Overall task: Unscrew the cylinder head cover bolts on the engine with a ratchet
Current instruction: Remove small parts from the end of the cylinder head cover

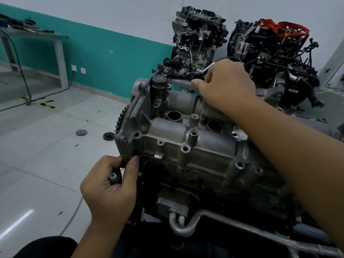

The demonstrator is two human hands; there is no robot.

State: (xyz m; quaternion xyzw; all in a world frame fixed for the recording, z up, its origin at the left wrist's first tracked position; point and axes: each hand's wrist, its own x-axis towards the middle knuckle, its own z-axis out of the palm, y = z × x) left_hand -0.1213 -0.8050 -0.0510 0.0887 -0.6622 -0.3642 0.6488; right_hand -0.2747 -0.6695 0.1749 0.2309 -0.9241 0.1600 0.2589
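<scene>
A dark-clothed knee (pixel 46 246) fills the bottom edge, cut off by the frame. Just beyond it the left hand (pixel 109 190) has its fingers (pixel 104 165) curled round a bolt (pixel 112 177), whose socket head peeps out between thumb and forefinger; the shank is hidden in the palm. The thumb tip touches the near left corner of the cylinder head cover (pixel 188 146).

That cover sits on top of the engine (pixel 195 192). Its bolt holes along the near flange look empty, as do the two round plug wells between the cam housings, though their bottoms are too dark to read. A bent metal pipe (pixel 186 226) runs below.

The right hand (pixel 226 84) reaches across to the far edge of the cover, fingers bent downward behind it; I cannot tell what they grip. No ratchet is identifiable.

On the tiled floor (pixel 46 146) lie a pulley (pixel 108 136) and a round cap (pixel 81 132). Farther back two other engines (pixel 199 38) stand against the wall, and a desk (pixel 37 35) at far left carries indistinct clutter.
</scene>
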